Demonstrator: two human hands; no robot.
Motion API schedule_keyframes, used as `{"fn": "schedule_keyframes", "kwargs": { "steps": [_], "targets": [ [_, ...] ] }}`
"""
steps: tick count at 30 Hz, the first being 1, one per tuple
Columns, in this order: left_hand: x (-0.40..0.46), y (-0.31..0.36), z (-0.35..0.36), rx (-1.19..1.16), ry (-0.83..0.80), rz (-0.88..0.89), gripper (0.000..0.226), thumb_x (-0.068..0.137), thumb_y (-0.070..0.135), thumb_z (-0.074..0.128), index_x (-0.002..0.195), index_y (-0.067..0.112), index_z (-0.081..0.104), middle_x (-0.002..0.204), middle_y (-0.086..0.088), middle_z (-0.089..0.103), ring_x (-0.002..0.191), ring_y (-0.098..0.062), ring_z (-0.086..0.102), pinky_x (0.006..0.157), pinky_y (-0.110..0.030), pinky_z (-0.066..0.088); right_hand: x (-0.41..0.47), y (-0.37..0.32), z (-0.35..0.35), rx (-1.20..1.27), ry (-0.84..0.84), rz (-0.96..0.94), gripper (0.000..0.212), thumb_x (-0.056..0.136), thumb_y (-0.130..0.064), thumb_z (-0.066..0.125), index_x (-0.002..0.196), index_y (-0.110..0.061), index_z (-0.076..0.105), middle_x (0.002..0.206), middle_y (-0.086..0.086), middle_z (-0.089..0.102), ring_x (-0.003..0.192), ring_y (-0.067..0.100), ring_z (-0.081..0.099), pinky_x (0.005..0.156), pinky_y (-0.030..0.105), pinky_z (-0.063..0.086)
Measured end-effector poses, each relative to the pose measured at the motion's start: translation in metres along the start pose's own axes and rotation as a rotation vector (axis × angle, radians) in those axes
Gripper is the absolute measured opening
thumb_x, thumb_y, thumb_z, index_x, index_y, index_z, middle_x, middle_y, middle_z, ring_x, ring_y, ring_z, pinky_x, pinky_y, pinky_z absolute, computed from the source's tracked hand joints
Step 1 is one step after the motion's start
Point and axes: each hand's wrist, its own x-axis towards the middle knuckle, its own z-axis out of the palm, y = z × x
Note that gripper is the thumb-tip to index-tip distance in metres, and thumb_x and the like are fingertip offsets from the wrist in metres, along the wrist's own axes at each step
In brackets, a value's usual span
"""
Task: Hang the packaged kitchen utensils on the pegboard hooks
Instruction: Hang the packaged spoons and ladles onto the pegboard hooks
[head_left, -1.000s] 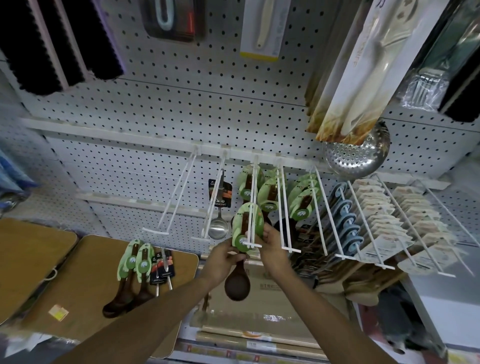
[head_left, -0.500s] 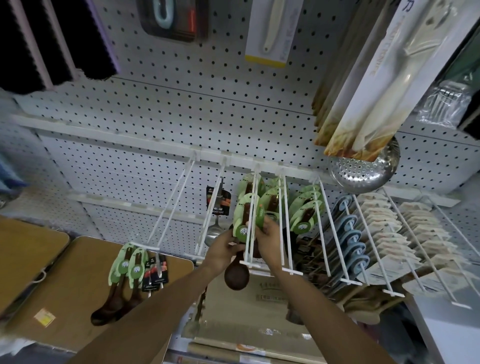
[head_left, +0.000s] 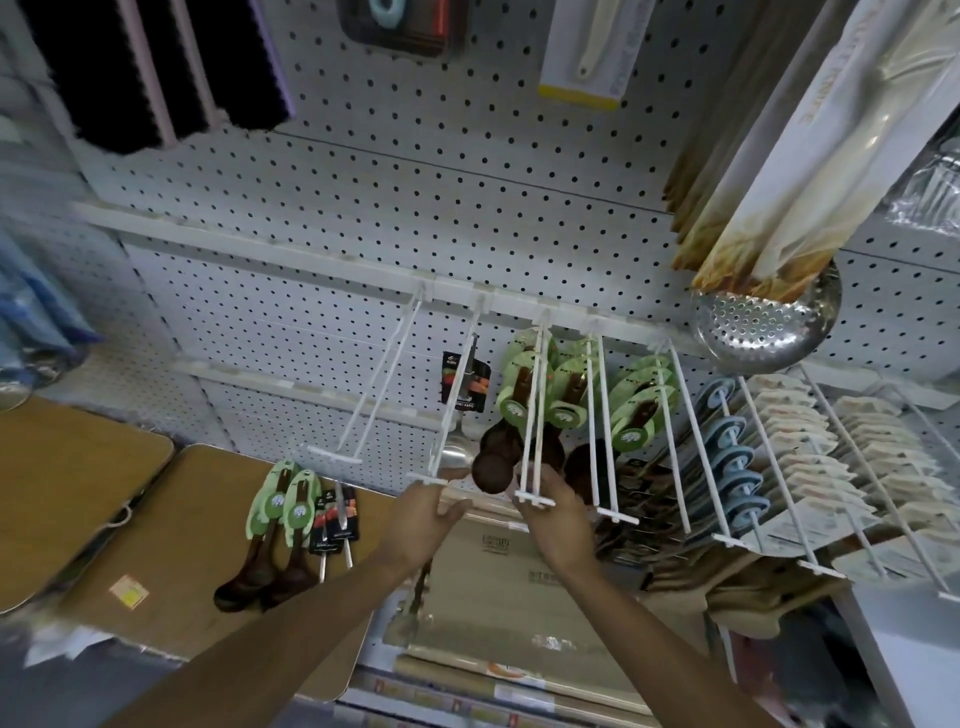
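Here, green-carded brown ladles (head_left: 524, 395) hang on the white pegboard hook (head_left: 535, 415). Two more ladles (head_left: 280, 530) lie on the counter (head_left: 171, 545). Left hand (head_left: 426, 514) and right hand (head_left: 558, 519): grip relaxed, holding nothing.

A white pegboard (head_left: 415, 197) is carrying rows of long white wire hooks (head_left: 535, 410), with green-carded brown spoons (head_left: 519, 395) hanging on several of them. Below it, a wooden board (head_left: 182, 519) is bearing two more green-carded spoons (head_left: 280, 525) and two black-carded utensils (head_left: 335, 514), lying side by side.
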Motion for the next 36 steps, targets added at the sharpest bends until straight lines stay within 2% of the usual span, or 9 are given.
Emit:
{"fn": "schedule_keyframes", "kwargs": {
  "steps": [2,4,8,11,16,18,27,33,36],
  "targets": [
    [-0.016,-0.005,-0.020,0.096,0.017,0.095,0.060,0.090,0.069,0.048,0.136,0.031,0.057,0.122,0.008,0.064,0.110,-0.009,0.061,0.096,-0.026,0.049,-0.012,0.002,0.006,-0.152,-0.063,-0.093,0.032,0.093,-0.018,0.066,0.125,-0.016,0.061,0.118,-0.001,0.065,0.111,0.014,0.059,0.095,0.026,0.045],
    [-0.029,-0.019,-0.041,0.180,0.068,0.210,0.042,0.096,0.044,0.060,0.134,0.028,0.059,0.126,0.009,0.061,0.118,-0.008,0.056,0.101,-0.018,0.040,-0.013,-0.001,0.016,-0.329,-0.125,-0.192,0.038,0.093,-0.031,0.064,0.129,-0.021,0.059,0.118,0.001,0.068,0.108,0.017,0.062,0.088,0.026,0.046],
    [-0.054,-0.060,-0.082,0.267,0.096,0.289,0.039,0.096,0.041,0.057,0.133,0.030,0.059,0.137,0.010,0.059,0.128,-0.007,0.050,0.107,-0.021,0.038,-0.015,-0.012,0.053,-0.463,-0.249,-0.392,0.037,0.094,-0.031,0.063,0.129,-0.022,0.058,0.128,0.001,0.063,0.117,0.018,0.058,0.094,0.027,0.046],
    [-0.070,-0.091,-0.110,0.353,0.097,0.299,0.041,0.094,0.031,0.065,0.135,0.028,0.058,0.137,0.009,0.059,0.128,-0.006,0.049,0.107,-0.021,0.039,-0.017,-0.023,0.090,-0.520,-0.334,-0.496,0.040,0.095,-0.029,0.061,0.133,-0.020,0.055,0.134,-0.002,0.058,0.125,0.016,0.050,0.104,0.029,0.041],
    [-0.091,-0.144,-0.152,0.410,0.061,0.208,0.042,0.097,0.044,0.056,0.136,0.029,0.056,0.137,0.007,0.058,0.128,-0.012,0.051,0.107,-0.029,0.044,-0.016,-0.035,0.163,-0.586,-0.447,-0.554,0.043,0.093,-0.024,0.062,0.136,-0.019,0.053,0.137,0.000,0.056,0.128,0.019,0.048,0.107,0.039,0.042],
    [-0.098,-0.167,-0.163,0.382,0.058,0.153,0.041,0.097,0.042,0.058,0.135,0.028,0.055,0.136,0.004,0.058,0.127,-0.014,0.052,0.105,-0.031,0.046,-0.016,-0.036,0.193,-0.600,-0.478,-0.569,0.044,0.093,-0.023,0.062,0.136,-0.022,0.052,0.138,0.000,0.055,0.129,0.019,0.047,0.109,0.035,0.040],
    [-0.098,-0.322,-0.170,0.333,0.014,-0.227,0.046,0.095,0.033,0.064,0.137,0.018,0.055,0.135,-0.005,0.059,0.119,-0.027,0.058,0.097,-0.032,0.044,0.006,0.009,0.346,-0.645,-0.602,-0.340,0.043,0.097,-0.030,0.058,0.137,-0.016,0.051,0.136,0.006,0.055,0.123,0.025,0.052,0.098,0.032,0.042],
    [-0.038,-0.417,-0.130,0.262,-0.052,-0.397,0.040,0.096,0.026,0.061,0.134,0.018,0.057,0.131,-0.004,0.061,0.113,-0.025,0.059,0.090,-0.029,0.044,0.039,0.078,0.448,-0.602,-0.438,-0.127,0.026,0.095,-0.032,0.059,0.111,-0.012,0.063,0.104,0.010,0.070,0.094,0.029,0.065,0.079,0.042,0.053],
    [-0.001,-0.456,-0.094,0.222,-0.056,-0.446,0.034,0.095,0.026,0.061,0.127,0.015,0.060,0.124,-0.010,0.063,0.113,-0.030,0.059,0.088,-0.033,0.045,0.054,0.116,0.488,-0.596,-0.354,0.010,0.027,0.093,-0.030,0.064,0.110,-0.008,0.065,0.099,0.011,0.071,0.091,0.028,0.067,0.076,0.039,0.054]
  ]
}}
